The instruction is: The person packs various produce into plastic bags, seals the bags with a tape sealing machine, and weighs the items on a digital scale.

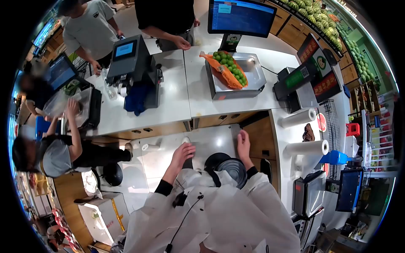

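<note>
Above the floor on the near side of the counter, my left hand (182,155) is open, fingers stretched loosely toward the right and nothing in them. My right hand (243,145) is raised near the wooden cabinet, also open, with its fingers up and no object in it. Ahead of both hands, beyond their reach, an orange bag (222,72) full of small round green fruit (230,66) lies tilted on a metal weighing scale (255,71). The bag's mouth is spread so the fruit shows. Neither hand touches anything.
A white counter (156,105) runs across the front, carrying a monitor (240,17) and a printer-like machine (130,63). Plastic bag rolls (308,147) stand on the right counter. A co-worker (59,154) handles a clear bag at left; people stand across the counter.
</note>
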Demonstrator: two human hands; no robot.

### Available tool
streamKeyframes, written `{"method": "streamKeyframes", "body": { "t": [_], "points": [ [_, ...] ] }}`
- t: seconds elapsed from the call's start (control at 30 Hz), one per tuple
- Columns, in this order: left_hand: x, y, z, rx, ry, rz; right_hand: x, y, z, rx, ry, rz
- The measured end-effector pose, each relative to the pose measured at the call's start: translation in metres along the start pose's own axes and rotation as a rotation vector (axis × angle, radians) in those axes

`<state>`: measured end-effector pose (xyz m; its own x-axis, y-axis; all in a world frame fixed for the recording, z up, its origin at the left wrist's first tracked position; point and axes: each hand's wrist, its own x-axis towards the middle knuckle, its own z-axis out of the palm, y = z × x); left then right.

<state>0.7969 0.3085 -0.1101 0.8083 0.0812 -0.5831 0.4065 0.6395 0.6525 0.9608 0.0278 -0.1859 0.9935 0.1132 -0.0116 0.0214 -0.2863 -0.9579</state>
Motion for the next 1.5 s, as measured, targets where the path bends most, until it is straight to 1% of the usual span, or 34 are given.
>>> {"method": "streamKeyframes", "body": {
  "t": [0.03,0.1,0.13,0.23,0.27,0.3,0.33,0.37,0.4,0.43,0.47,0.5,0.57,0.63,0.67,0.7,0.77,0.8,0.83,0.87,0.93,1.0,1.03,1.1,1.13,1.17,1.23,1.27,1.33,1.4,1.47,1.5],
  "points": [
    [0.017,0.008,0.003,-0.002,-0.003,-0.023,0.014,-0.006,-0.002,0.009,0.071,-0.012],
    [0.055,0.031,0.018,-0.075,-0.062,-0.021,0.047,-0.016,-0.007,0.021,0.123,0.036],
    [0.077,0.041,0.025,-0.072,-0.069,-0.037,0.056,-0.032,-0.003,0.026,0.136,0.053],
    [0.148,0.063,0.04,-0.07,-0.151,0.006,0.083,-0.025,0.019,-0.022,0.173,0.035],
    [0.174,0.079,0.049,-0.078,-0.173,0.02,0.093,-0.045,0.027,-0.014,0.175,0.045],
    [0.19,0.11,0.08,-0.035,-0.181,0.044,0.107,-0.072,0.025,0.004,0.187,0.022],
    [0.208,0.135,0.104,0.012,-0.183,0.074,0.107,-0.088,0.026,0.003,0.21,0.022],
    [0.238,0.137,0.115,0.032,-0.142,0.06,0.106,-0.091,0.027,0.0,0.225,0.026],
    [0.267,0.125,0.126,0.033,-0.101,0.043,0.102,-0.083,0.017,-0.016,0.237,0.05],
    [0.284,0.13,0.134,0.043,-0.097,0.024,0.099,-0.078,0.013,-0.001,0.231,0.077],
    [0.298,0.138,0.144,0.031,-0.085,0.048,0.1,-0.076,0.007,0.015,0.222,0.101],
    [0.308,0.136,0.156,0.008,-0.073,0.068,0.107,-0.071,-0.007,0.009,0.22,0.117],
    [0.311,0.16,0.172,0.003,-0.042,0.067,0.137,-0.077,-0.019,0.087,0.196,0.112],
    [0.313,0.165,0.184,-0.083,0.023,0.056,0.176,-0.087,-0.028,0.117,0.123,0.116],
    [0.318,0.174,0.186,-0.06,-0.007,0.078,0.203,-0.096,-0.027,0.142,0.077,0.064],
    [0.316,0.174,0.192,-0.066,0.024,0.085,0.225,-0.096,-0.029,0.156,0.026,0.021],
    [0.314,0.175,0.192,-0.001,0.085,0.09,0.261,-0.082,-0.011,0.221,-0.107,0.034],
    [0.317,0.171,0.192,-0.007,0.118,0.096,0.278,-0.088,-0.007,0.239,-0.187,0.056],
    [0.317,0.172,0.193,0.011,0.101,0.122,0.295,-0.1,-0.005,0.256,-0.266,0.073],
    [0.318,0.17,0.192,0.033,0.086,0.148,0.309,-0.1,0.001,0.27,-0.295,0.079],
    [0.307,0.175,0.206,-0.015,0.164,0.172,0.327,-0.098,0.008,0.244,-0.411,0.101],
    [0.3,0.179,0.215,-0.066,0.23,0.205,0.34,-0.104,0.006,0.236,-0.433,0.088],
    [0.298,0.18,0.216,-0.086,0.262,0.225,0.35,-0.11,0.003,0.217,-0.422,0.066],
    [0.293,0.175,0.211,-0.081,0.357,0.257,0.351,-0.109,-0.01,0.159,-0.32,-0.095],
    [0.288,0.16,0.2,-0.052,0.428,0.264,0.347,-0.104,-0.016,0.127,-0.266,-0.1],
    [0.284,0.149,0.189,-0.097,0.517,0.27,0.34,-0.101,-0.023,0.101,-0.212,-0.105],
    [0.263,0.147,0.188,-0.124,0.614,0.3,0.342,-0.116,-0.041,-0.043,-0.215,-0.172],
    [0.256,0.143,0.183,-0.126,0.655,0.312,0.353,-0.126,-0.038,-0.032,-0.229,-0.196],
    [0.242,0.134,0.171,-0.131,0.685,0.319,0.366,-0.153,-0.037,-0.309,-0.152,-0.639],
    [0.23,0.13,0.166,-0.148,0.713,0.303,0.391,-0.199,-0.018,-0.327,-0.199,-0.855],
    [0.219,0.128,0.157,-0.158,0.722,0.306,0.406,-0.24,0.009,-0.34,-0.249,-0.949],
    [0.215,0.13,0.151,-0.17,0.731,0.308,0.412,-0.257,0.023,-0.337,-0.237,-0.959]
  ]
}}
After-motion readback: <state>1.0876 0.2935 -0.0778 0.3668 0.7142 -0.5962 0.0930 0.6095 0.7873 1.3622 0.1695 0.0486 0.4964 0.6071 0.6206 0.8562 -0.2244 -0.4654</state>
